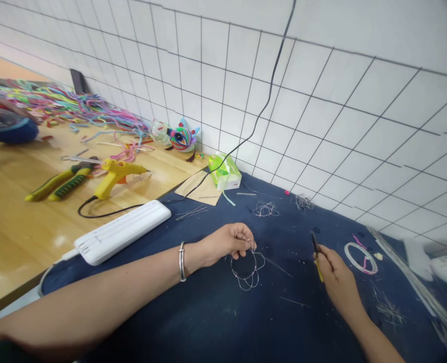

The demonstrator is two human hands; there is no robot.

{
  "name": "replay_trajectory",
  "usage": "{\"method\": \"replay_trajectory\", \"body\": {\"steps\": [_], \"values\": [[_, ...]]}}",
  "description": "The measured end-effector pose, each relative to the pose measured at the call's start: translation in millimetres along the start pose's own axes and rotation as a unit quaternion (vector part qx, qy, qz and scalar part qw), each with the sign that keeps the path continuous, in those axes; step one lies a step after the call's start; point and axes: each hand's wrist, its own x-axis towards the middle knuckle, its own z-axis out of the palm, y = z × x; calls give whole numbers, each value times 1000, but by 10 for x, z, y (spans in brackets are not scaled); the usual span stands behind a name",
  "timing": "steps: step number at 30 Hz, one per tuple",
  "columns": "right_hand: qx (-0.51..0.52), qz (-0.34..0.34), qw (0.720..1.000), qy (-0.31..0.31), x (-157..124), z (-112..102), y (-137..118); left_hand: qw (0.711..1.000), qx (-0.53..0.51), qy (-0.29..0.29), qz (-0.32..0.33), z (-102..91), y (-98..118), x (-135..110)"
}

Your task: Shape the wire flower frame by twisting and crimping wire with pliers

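Observation:
Between the fingertips of my left hand (239, 240) is pinched a thin wire flower frame (246, 280), a ring with looped petals hanging just over the dark blue mat (208, 317). A silver bangle (182, 261) circles that wrist. My right hand (333, 269), off to the right, is closed around pliers (315, 247) with a dark tip and a bit of yellow handle; most of the tool is hidden by the fingers. Loose wires (279, 267) lie between the two hands. Farther back rests another looped wire shape (266, 208).
A white power strip (123, 232), yellow glue gun (119, 176) and yellow-green pliers (62, 181) lie left. A tissue pack (225, 173) stands by the gridded wall, with a black cable across it. At right are a white ring (361, 258) and wire scraps (389, 310). Another person's hand is far left.

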Motion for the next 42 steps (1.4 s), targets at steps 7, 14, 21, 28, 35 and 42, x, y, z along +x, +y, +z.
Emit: {"method": "replay_trajectory", "body": {"steps": [7, 14, 21, 28, 35, 42], "values": [[163, 150, 975, 1, -20, 83, 35, 1000, 5, -2, -4, -15, -22, 25], [76, 117, 990, -36, -64, 79, -268, 999, 38, 28, 13, 16, -64, 44], [227, 113, 951, -179, -135, 354, -1093, 997, 54, 50, 31, 47, -92, 51], [289, 88, 937, -176, -82, 620, -1301, 997, 58, 30, 50, 38, -124, 58], [268, 80, 946, -163, -101, 635, -1290, 988, 126, 11, 92, 29, -45, 45], [271, 77, 946, -161, -87, 640, -1272, 987, 142, 17, 70, 19, -81, 60]]}}
